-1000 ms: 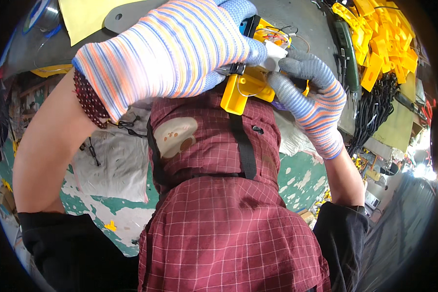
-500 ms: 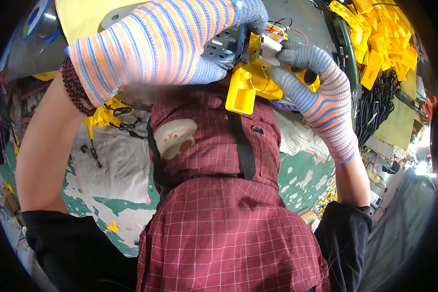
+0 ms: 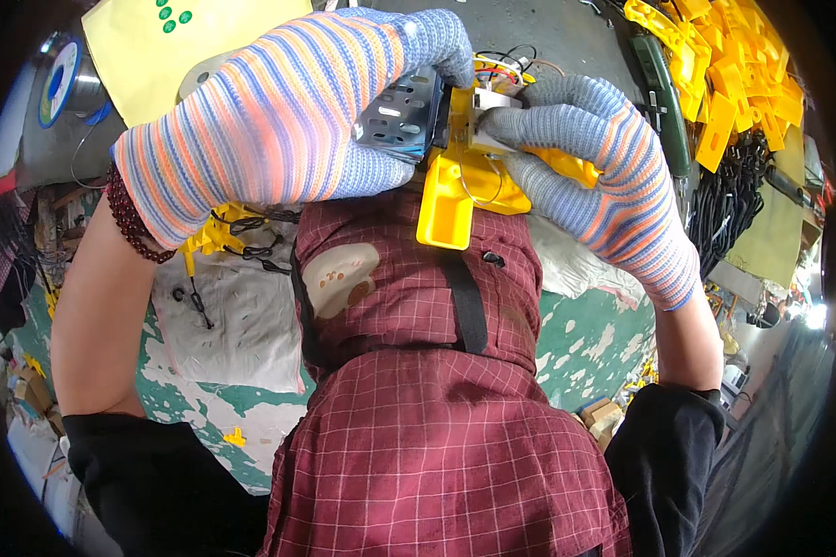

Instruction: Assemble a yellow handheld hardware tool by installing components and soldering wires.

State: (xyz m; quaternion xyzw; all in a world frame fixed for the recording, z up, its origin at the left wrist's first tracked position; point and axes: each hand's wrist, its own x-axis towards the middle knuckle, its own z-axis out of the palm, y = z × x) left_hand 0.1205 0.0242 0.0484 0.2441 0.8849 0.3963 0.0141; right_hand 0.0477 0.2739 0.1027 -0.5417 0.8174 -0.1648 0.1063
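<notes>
My left hand [image 3: 288, 121], in a striped knit glove, is closed around a dark metal piece [image 3: 395, 121] full of slots and round holes. Against its right side stands a yellow plastic housing [image 3: 446, 212], with an open hollow facing me and a thin wire looped over it. My right hand [image 3: 594, 158], gloved alike, pinches a small whitish block [image 3: 489, 113] at the housing between thumb and fingers. Thin coloured wires [image 3: 506, 70] stick up just beyond the block. The gloves hide part of the metal piece and the housing's right end.
Yellow plastic parts [image 3: 729, 79] lie heaped at the far right, above a bundle of black cables [image 3: 724, 204]. A dark green bar-shaped thing [image 3: 661, 107] lies beside the heap. At the far left are a wire spool [image 3: 62, 82] and a yellow sheet [image 3: 149, 65] with green discs.
Both hands and the held parts appear slightly further left, and the housing sits lower in view. My right fingers have shifted on the whitish block. The surroundings have shifted a little too.
</notes>
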